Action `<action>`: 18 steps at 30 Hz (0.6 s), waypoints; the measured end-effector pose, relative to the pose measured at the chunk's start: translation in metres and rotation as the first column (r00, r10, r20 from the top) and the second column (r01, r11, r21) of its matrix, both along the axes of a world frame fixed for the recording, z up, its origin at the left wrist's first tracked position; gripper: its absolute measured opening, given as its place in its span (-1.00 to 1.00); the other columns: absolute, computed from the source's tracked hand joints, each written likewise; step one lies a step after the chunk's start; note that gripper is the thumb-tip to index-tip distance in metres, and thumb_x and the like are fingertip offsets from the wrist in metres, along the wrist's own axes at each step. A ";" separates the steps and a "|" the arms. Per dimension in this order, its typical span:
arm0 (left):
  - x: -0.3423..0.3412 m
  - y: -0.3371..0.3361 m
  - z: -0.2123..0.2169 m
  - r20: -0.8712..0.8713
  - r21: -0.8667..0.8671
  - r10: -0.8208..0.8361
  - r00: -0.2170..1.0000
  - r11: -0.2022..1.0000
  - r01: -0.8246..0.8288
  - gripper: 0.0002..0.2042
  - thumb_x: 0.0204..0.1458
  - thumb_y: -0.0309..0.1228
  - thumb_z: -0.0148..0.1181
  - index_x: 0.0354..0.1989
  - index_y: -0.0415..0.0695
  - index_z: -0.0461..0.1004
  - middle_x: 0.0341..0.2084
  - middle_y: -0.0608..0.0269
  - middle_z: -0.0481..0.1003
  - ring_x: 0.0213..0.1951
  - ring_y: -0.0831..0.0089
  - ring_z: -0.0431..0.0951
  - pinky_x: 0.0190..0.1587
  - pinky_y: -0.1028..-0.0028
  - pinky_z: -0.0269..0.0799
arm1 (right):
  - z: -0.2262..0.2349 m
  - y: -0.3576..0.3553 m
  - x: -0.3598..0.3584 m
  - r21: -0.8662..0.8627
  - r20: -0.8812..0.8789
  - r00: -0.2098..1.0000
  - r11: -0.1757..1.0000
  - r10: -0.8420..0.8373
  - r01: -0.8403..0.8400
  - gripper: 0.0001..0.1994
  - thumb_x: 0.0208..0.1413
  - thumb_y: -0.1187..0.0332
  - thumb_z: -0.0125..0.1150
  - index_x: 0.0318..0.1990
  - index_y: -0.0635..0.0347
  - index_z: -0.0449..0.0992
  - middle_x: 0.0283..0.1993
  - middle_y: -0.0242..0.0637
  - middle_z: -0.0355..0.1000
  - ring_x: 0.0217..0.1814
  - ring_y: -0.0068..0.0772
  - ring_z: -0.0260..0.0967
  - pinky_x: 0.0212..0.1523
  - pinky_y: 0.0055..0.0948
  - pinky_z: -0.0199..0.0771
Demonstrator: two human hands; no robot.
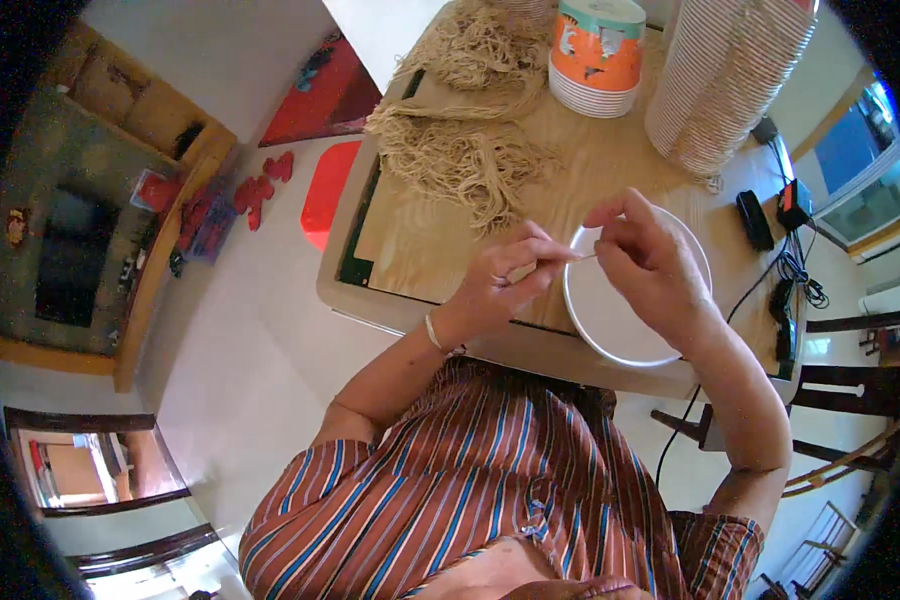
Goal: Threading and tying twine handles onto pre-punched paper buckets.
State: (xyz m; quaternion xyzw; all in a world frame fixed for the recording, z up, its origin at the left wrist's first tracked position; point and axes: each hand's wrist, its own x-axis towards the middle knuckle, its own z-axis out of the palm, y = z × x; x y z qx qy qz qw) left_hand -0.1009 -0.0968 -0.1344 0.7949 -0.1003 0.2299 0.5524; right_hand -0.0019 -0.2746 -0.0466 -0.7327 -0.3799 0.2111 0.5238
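Observation:
My left hand (515,275) is closed in a pinch on a thin pale strand (585,257), which looks like twine. My right hand (660,270) pinches the same strand a little to the right, its index finger raised. Both hands are above the left part of a round white tub (625,335) at the table's near edge; its inside is partly hidden by my right hand. Beyond my left hand lies a loose tangle of tan twine (460,160), with another heap of twine (485,50) behind it.
On the wooden table (410,245) stand a stack of orange-printed paper tubs (595,60) and a tall stack of tubs (725,85) at the back right. Black adapters (755,220) and cables (795,265) lie right. A red stool (328,190) stands left; dark chairs (850,390) stand right.

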 end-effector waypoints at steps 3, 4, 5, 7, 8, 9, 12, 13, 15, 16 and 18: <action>0.002 -0.003 0.005 0.038 0.019 -0.019 0.999 1.000 0.019 -0.83 0.00 -0.61 0.18 -0.22 -0.19 0.54 -0.37 0.25 0.42 -0.29 0.45 0.45 -0.18 0.49 0.35 | -0.005 -0.001 0.004 0.012 -0.041 0.999 1.000 0.019 -0.019 -0.85 0.09 0.54 0.04 -0.17 0.21 0.34 -0.55 -0.44 0.21 -0.50 -0.65 0.14 -0.49 -0.54 0.20; 0.003 -0.003 0.001 0.038 0.023 0.001 0.999 1.000 -0.002 -0.88 0.00 -0.56 0.21 -0.27 -0.17 0.52 -0.35 0.25 0.43 -0.27 0.46 0.44 -0.16 0.50 0.34 | -0.003 -0.002 0.004 -0.008 -0.037 0.999 1.000 0.019 -0.019 -0.84 0.08 0.54 0.07 -0.17 0.20 0.35 -0.54 -0.45 0.20 -0.50 -0.66 0.14 -0.49 -0.54 0.20; 0.005 -0.002 -0.001 0.037 0.026 0.020 0.999 0.999 -0.021 -0.92 0.00 -0.52 0.25 -0.32 -0.15 0.51 -0.33 0.25 0.43 -0.25 0.46 0.43 -0.13 0.51 0.33 | 0.000 -0.002 0.005 -0.029 -0.034 0.999 0.999 0.018 -0.019 -0.83 0.07 0.53 0.10 -0.17 0.20 0.36 -0.53 -0.46 0.20 -0.49 -0.67 0.14 -0.49 -0.54 0.19; 0.006 -0.005 0.006 0.002 0.024 0.030 1.000 0.999 -0.030 -0.93 0.01 -0.52 0.24 -0.35 -0.16 0.49 -0.31 0.25 0.41 -0.23 0.47 0.42 -0.12 0.51 0.33 | 0.003 -0.011 0.017 -0.036 -0.003 0.999 0.998 0.044 -0.044 -0.81 0.06 0.52 0.16 -0.15 0.20 0.38 -0.52 -0.49 0.19 -0.48 -0.68 0.14 -0.49 -0.57 0.19; 0.006 -0.006 0.008 -0.033 0.021 0.044 0.999 0.999 -0.043 -0.94 0.01 -0.52 0.23 -0.38 -0.16 0.46 -0.29 0.24 0.40 -0.22 0.49 0.40 -0.11 0.51 0.32 | 0.010 -0.018 0.027 -0.042 0.020 0.998 0.997 0.061 -0.061 -0.78 0.04 0.52 0.18 -0.13 0.19 0.40 -0.51 -0.53 0.18 -0.48 -0.69 0.13 -0.48 -0.60 0.20; 0.005 -0.006 0.005 -0.036 0.019 0.051 0.998 0.999 -0.050 -0.94 0.01 -0.52 0.23 -0.38 -0.16 0.46 -0.29 0.24 0.40 -0.22 0.49 0.40 -0.11 0.51 0.32 | 0.022 -0.021 0.035 -0.086 0.033 0.998 0.995 0.061 -0.058 -0.78 0.04 0.53 0.18 -0.14 0.19 0.40 -0.50 -0.55 0.17 -0.48 -0.71 0.11 -0.48 -0.62 0.18; 0.007 -0.003 -0.002 -0.005 -0.042 0.057 0.998 0.998 -0.057 -0.93 0.03 -0.50 0.22 -0.36 -0.16 0.45 -0.26 0.22 0.38 -0.19 0.51 0.38 -0.10 0.51 0.31 | 0.029 -0.039 0.065 -0.163 0.071 0.992 0.982 0.106 -0.093 -0.78 0.01 0.52 0.18 -0.15 0.22 0.39 -0.50 -0.56 0.15 -0.48 -0.71 0.09 -0.49 -0.61 0.15; 0.008 -0.004 0.000 0.006 -0.050 0.061 0.998 0.997 -0.061 -0.93 0.04 -0.49 0.21 -0.35 -0.16 0.44 -0.25 0.21 0.37 -0.18 0.51 0.38 -0.10 0.50 0.31 | 0.030 -0.045 0.072 -0.185 0.086 0.988 0.977 0.125 -0.107 -0.78 0.02 0.50 0.17 -0.15 0.23 0.39 -0.52 -0.56 0.14 -0.50 -0.71 0.09 -0.50 -0.60 0.15; 0.009 -0.005 0.003 0.017 -0.058 0.061 0.998 0.997 -0.060 -0.92 0.04 -0.49 0.20 -0.33 -0.17 0.44 -0.24 0.21 0.37 -0.18 0.51 0.37 -0.10 0.49 0.32 | 0.033 -0.056 0.082 -0.323 0.200 0.976 0.946 0.089 -0.020 -0.87 0.03 0.45 0.17 -0.25 0.25 0.44 -0.55 -0.55 0.16 -0.51 -0.70 0.09 -0.51 -0.58 0.15; 0.010 -0.006 0.005 0.013 -0.052 0.064 0.998 0.997 -0.063 -0.93 0.06 -0.49 0.19 -0.33 -0.17 0.43 -0.25 0.22 0.37 -0.18 0.52 0.37 -0.10 0.50 0.32 | 0.031 -0.062 0.088 -0.369 0.224 0.970 0.930 0.093 -0.004 -0.88 0.04 0.42 0.18 -0.30 0.26 0.46 -0.58 -0.54 0.17 -0.51 -0.70 0.09 -0.50 -0.59 0.15; 0.011 -0.008 0.008 0.006 -0.045 0.066 0.998 0.997 -0.066 -0.93 0.07 -0.49 0.17 -0.32 -0.17 0.42 -0.25 0.23 0.37 -0.19 0.53 0.37 -0.10 0.50 0.32 | 0.027 -0.063 0.093 -0.413 0.245 0.965 0.911 0.097 0.013 -0.87 0.04 0.38 0.19 -0.35 0.28 0.49 -0.61 -0.53 0.18 -0.52 -0.70 0.10 -0.50 -0.59 0.16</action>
